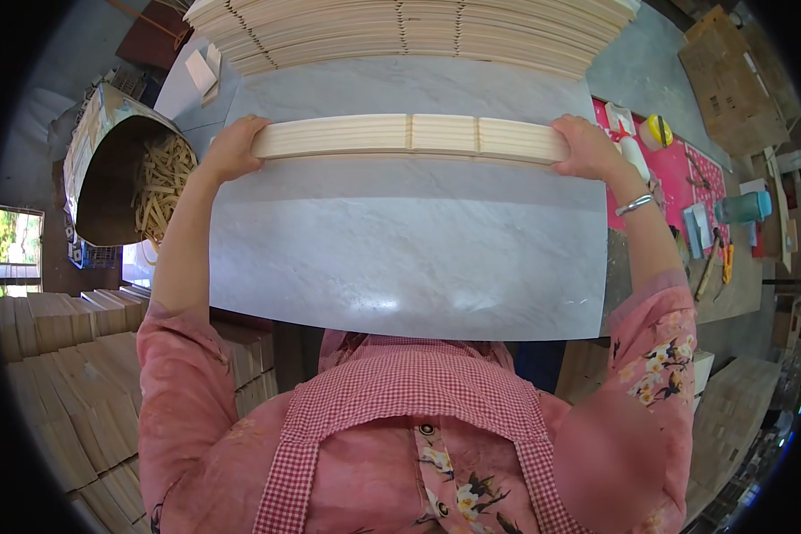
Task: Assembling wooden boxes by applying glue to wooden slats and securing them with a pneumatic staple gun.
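A long pale wooden slat (356, 135) with two grooves across it lies crosswise over the grey marbled tabletop (400, 240). Around its left end my left hand (235, 149) is closed. My right hand (589, 147), with a silver bangle on the wrist, grips the opposite end. An edge below the top face hints at more than one layer, but I cannot tell how many pieces are there. Just beyond it rises a wide stack of similar grooved slats (400, 36).
To the left, a tipped cardboard box (84, 169) holds wood strips (160, 187). A pink mat (676, 178) on the right carries a yellow-lidded container (656, 132), hand tools and a teal bottle (744, 207). Stacked boards (71, 400) fill the lower left; a carton (730, 80) stands far right.
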### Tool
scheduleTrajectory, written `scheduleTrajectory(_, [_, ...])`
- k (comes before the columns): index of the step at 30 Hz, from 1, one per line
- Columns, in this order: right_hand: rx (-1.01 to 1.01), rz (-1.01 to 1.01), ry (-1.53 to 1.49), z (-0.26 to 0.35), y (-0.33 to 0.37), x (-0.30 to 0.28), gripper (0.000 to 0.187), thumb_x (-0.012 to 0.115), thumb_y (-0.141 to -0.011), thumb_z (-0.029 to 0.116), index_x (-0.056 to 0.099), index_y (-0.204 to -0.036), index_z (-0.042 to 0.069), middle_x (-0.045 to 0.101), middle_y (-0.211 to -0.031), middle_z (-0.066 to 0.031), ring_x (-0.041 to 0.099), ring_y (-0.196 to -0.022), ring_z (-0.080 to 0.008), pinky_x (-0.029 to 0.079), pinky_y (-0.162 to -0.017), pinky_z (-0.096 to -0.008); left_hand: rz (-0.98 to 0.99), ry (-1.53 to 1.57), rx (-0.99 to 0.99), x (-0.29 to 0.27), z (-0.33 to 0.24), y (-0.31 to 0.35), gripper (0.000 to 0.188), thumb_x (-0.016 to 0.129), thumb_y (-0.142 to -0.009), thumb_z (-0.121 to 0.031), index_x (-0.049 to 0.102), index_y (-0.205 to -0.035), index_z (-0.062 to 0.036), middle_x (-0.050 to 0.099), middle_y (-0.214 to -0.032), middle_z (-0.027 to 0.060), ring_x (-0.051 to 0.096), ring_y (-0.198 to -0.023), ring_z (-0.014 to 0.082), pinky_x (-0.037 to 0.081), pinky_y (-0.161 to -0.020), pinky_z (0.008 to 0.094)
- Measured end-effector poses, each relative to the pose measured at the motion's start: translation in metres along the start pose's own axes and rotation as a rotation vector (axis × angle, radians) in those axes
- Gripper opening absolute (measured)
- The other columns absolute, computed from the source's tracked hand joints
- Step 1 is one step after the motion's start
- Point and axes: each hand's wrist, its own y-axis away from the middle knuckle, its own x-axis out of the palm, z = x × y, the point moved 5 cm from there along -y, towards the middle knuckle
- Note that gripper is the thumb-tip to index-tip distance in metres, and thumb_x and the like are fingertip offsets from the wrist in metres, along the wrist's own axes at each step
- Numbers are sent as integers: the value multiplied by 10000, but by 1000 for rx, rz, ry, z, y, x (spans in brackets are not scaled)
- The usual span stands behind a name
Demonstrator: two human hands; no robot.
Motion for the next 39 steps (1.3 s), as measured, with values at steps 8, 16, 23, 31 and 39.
scheduleTrajectory(8, [-9,1,-68,18,65,27,464,786,-639,141,641,-1071,56,604,-1097,-111,588,-1015,-322,517,-899,-393,91,7,28,20,-27,45,552,707,-649,-11,638,-1194,-61,649,-1123,125,603,-1013,349,510,-895,402])
scheduleTrajectory(16, [47,-112,-92,30,81,14,489,786,-634,122,646,-1098,61,593,-1123,-110,576,-1045,-329,507,-931,-385,-20,-28,44,20,-32,59,568,732,-643,-22,638,-1201,-69,623,-1192,117,591,-1046,354,505,-916,400])
scheduleTrajectory(23, [38,-95,-106,18,76,28,510,787,-630,118,641,-1115,61,592,-1119,-113,574,-1049,-332,498,-950,-389,9,-45,33,28,-31,54,563,739,-639,-21,643,-1192,-72,619,-1196,115,590,-1040,353,506,-913,402])
scheduleTrajectory(31, [70,-132,-112,21,78,20,521,803,-636,132,640,-1126,58,593,-1132,-117,571,-1058,-333,492,-961,-395,-55,-10,23,20,-26,50,563,752,-641,-35,641,-1192,-68,621,-1184,112,588,-1035,348,499,-912,406])
scheduleTrajectory(39, [64,-39,-197,36,118,38,541,836,-645,156,636,-1135,44,591,-1139,-121,560,-1064,-330,482,-968,-391,97,50,-13,36,-44,90,593,797,-639,-75,638,-1210,-65,622,-1177,117,579,-1051,347,483,-927,411])
